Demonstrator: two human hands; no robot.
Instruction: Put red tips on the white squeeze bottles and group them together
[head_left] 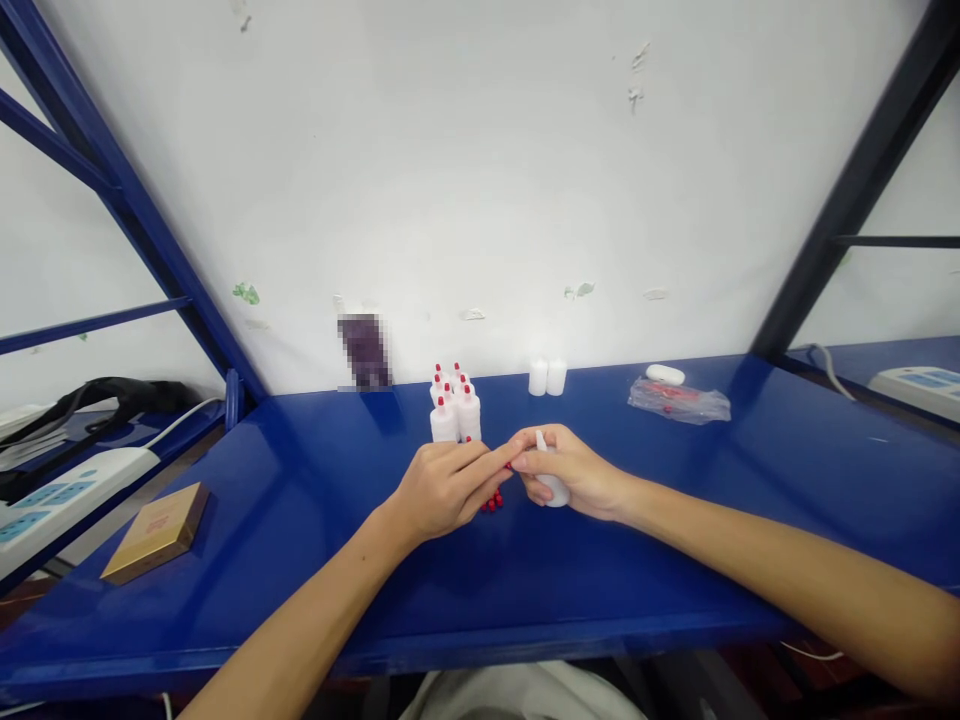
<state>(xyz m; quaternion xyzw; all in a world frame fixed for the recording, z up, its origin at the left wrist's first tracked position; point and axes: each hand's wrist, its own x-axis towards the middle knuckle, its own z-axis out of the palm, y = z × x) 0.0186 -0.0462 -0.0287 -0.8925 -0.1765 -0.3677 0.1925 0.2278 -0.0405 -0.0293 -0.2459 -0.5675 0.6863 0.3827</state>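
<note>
My right hand (574,475) is wrapped round a white squeeze bottle (556,490), its pointed nozzle upward with no cap on it. My left hand (442,487) reaches across to it, fingertips together at a small red cap (509,465) beside my right thumb. On the blue table under my left hand lie several loose red caps (493,502). Just beyond stands a cluster of white bottles (444,424) with red caps on their nozzles, partly hidden by my left hand. Farther back, two white bottles (538,378) without red caps stand side by side.
A clear plastic bag (697,402) with red pieces lies at the back right, a white rounded object (665,375) against it. At left are a gold box (159,530) and a white power strip (71,500). Blue frame posts (142,210) flank the table.
</note>
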